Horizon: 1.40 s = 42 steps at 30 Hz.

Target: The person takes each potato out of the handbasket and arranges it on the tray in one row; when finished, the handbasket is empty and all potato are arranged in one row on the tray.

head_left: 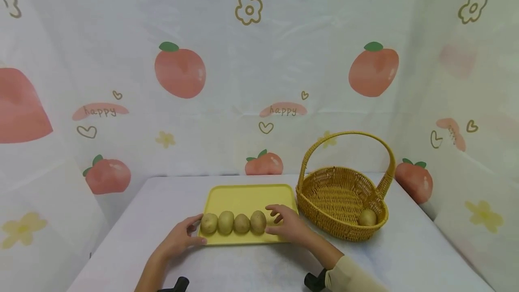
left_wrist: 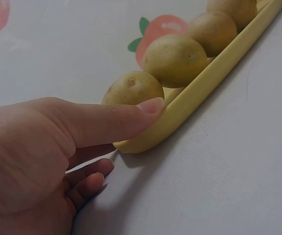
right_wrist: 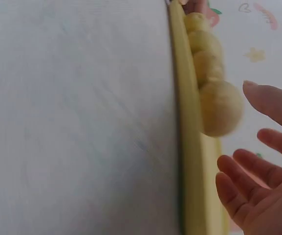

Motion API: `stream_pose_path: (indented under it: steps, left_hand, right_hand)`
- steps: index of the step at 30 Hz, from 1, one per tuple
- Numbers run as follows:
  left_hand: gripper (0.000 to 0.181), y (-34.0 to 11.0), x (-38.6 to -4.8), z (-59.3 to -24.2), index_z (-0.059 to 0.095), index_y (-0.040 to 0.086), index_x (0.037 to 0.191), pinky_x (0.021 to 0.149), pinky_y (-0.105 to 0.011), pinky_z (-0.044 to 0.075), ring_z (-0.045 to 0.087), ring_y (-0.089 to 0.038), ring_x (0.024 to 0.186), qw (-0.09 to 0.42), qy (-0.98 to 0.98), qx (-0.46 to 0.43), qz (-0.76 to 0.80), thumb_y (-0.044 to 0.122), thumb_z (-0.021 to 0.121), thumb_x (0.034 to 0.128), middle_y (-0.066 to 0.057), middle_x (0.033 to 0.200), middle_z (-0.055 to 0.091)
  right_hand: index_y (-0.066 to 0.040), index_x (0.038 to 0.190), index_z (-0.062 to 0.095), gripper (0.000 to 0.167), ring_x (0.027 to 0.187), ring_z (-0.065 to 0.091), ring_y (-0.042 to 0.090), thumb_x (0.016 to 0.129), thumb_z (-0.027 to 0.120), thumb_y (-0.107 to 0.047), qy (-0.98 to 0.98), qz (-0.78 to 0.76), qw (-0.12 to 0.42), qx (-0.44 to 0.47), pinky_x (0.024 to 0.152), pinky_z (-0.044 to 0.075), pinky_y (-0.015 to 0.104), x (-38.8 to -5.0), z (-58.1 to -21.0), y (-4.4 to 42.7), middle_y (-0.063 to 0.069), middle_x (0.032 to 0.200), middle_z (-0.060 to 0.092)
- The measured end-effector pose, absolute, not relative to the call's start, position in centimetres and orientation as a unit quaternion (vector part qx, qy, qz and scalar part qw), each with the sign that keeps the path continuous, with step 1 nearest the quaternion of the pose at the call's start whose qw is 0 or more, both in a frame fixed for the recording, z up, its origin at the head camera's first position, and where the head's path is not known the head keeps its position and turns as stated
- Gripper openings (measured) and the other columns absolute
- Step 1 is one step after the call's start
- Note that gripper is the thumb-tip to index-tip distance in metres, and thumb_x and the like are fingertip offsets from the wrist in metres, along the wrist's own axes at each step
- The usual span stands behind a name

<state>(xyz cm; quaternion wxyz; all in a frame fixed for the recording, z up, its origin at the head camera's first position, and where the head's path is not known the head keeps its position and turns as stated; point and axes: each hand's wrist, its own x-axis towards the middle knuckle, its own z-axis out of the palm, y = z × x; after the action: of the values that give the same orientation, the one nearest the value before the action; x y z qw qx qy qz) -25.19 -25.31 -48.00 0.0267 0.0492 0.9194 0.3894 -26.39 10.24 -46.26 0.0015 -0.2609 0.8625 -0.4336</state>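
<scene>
Several potatoes (head_left: 242, 223) stand in a row along the near side of a yellow tray (head_left: 247, 195). My left hand (head_left: 180, 237) holds the tray's near left corner, its thumb over the rim beside the leftmost potato (left_wrist: 133, 88). Part of that hand's index finger is hidden behind the thumb in the left wrist view. Over the tray's right part, my right hand (head_left: 289, 225) has its fingers spread, with nothing in them. It is just right of the rightmost potato (right_wrist: 221, 108), and a gap shows between them in the right wrist view.
A wicker basket (head_left: 324, 226) with a tall arched handle stands right of the tray. One potato (head_left: 367, 217) lies inside it, at the near right. A white cloth covers the table (head_left: 170, 197), and a fruit-printed curtain (head_left: 227, 139) hangs behind.
</scene>
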Motion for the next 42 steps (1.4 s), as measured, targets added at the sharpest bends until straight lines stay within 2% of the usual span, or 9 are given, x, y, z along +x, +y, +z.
stream_pose_path:
  steps: [6, 10, 14, 20, 25, 32, 37, 42]
  left_hand:
    - [0.085, -25.3, -25.0, -47.9, 0.052, 0.003, 0.139, 0.088, -0.048, 0.045, 0.056, -0.026, 0.102, 0.025, 0.92, 0.05, 0.389, 0.025, 0.089, 0.0652, -0.014, 0.123, 0.059]
    - [0.085, -25.3, -25.1, -47.9, 0.052, 0.003, 0.139, 0.087, -0.047, 0.046, 0.056, -0.026, 0.101, 0.025, 0.92, 0.049, 0.389, 0.025, 0.09, 0.0651, -0.014, 0.123, 0.059]
    - [0.085, -25.3, -25.1, -48.0, 0.052, 0.002, 0.138, 0.089, -0.049, 0.046, 0.056, -0.028, 0.104, 0.026, 0.918, 0.049, 0.393, 0.024, 0.09, 0.0652, -0.016, 0.128, 0.057]
    - [0.084, -25.3, -25.0, -47.9, 0.052, 0.002, 0.138, 0.09, -0.05, 0.045, 0.056, -0.029, 0.106, 0.024, 0.917, 0.054, 0.395, 0.024, 0.089, 0.0653, -0.016, 0.131, 0.056]
    - [0.085, -25.2, -24.9, -47.8, 0.052, 0.002, 0.138, 0.091, -0.05, 0.045, 0.056, -0.029, 0.106, 0.023, 0.917, 0.054, 0.396, 0.024, 0.09, 0.0654, -0.017, 0.132, 0.055]
    - [0.084, -25.1, -24.9, -47.8, 0.052, 0.001, 0.138, 0.091, -0.049, 0.045, 0.056, -0.028, 0.106, 0.019, 0.917, 0.058, 0.395, 0.023, 0.089, 0.0657, -0.016, 0.132, 0.055]
    - [0.085, -25.1, -24.9, -47.8, 0.051, 0.002, 0.139, 0.092, -0.05, 0.045, 0.056, -0.03, 0.108, 0.025, 0.917, 0.054, 0.393, 0.025, 0.089, 0.0662, -0.017, 0.135, 0.054]
    - [0.086, -25.1, -25.0, -47.9, 0.051, 0.002, 0.139, 0.093, -0.051, 0.044, 0.056, -0.032, 0.11, 0.03, 0.917, 0.047, 0.395, 0.026, 0.089, 0.0663, -0.018, 0.136, 0.053]
  right_hand:
    - [-0.002, 0.128, 0.059, 0.048, 0.096, 0.062, 0.035, 0.086, 0.075, -0.017, 0.853, -0.427, 0.009, -0.298, 0.075, 0.051, 0.035, -26.1, -43.2, 13.6, 0.02, 0.114, 0.061]
    - [-0.005, 0.124, 0.061, 0.042, 0.097, 0.061, 0.034, 0.086, 0.074, -0.016, 0.861, -0.407, 0.024, -0.304, 0.077, 0.051, 0.035, -26.2, -40.6, 16.1, 0.012, 0.11, 0.063]
    - [-0.004, 0.125, 0.061, 0.041, 0.097, 0.061, 0.029, 0.088, 0.072, -0.017, 0.874, -0.377, 0.052, -0.303, 0.077, 0.051, 0.036, -26.5, -38.2, 18.7, 0.009, 0.107, 0.064]
    - [-0.002, 0.129, 0.057, 0.045, 0.104, 0.061, 0.034, 0.09, 0.07, -0.02, 0.883, -0.348, 0.085, -0.302, 0.083, 0.051, 0.043, -27.5, -36.3, 22.7, 0.016, 0.115, 0.063]
    - [-0.002, 0.133, 0.054, 0.05, 0.111, 0.058, 0.038, 0.091, 0.07, -0.024, 0.888, -0.356, 0.122, -0.263, 0.087, 0.051, 0.047, -28.0, -35.7, 25.5, 0.022, 0.124, 0.058]
    - [0.004, 0.137, 0.048, 0.06, 0.12, 0.048, 0.049, 0.091, 0.07, -0.028, 0.898, -0.354, 0.159, -0.21, 0.092, 0.045, 0.055, -28.1, -36.7, 28.7, 0.029, 0.133, 0.05]
    - [0.006, 0.139, 0.045, 0.063, 0.125, 0.042, 0.05, 0.091, 0.069, -0.027, 0.901, -0.345, 0.177, -0.192, 0.096, 0.039, 0.06, -28.0, -37.3, 30.5, 0.031, 0.139, 0.043]
    - [0.003, 0.138, 0.049, 0.062, 0.129, 0.034, 0.052, 0.089, 0.071, -0.028, 0.913, -0.32, 0.189, -0.166, 0.097, 0.033, 0.065, -27.7, -37.8, 31.3, 0.028, 0.139, 0.044]
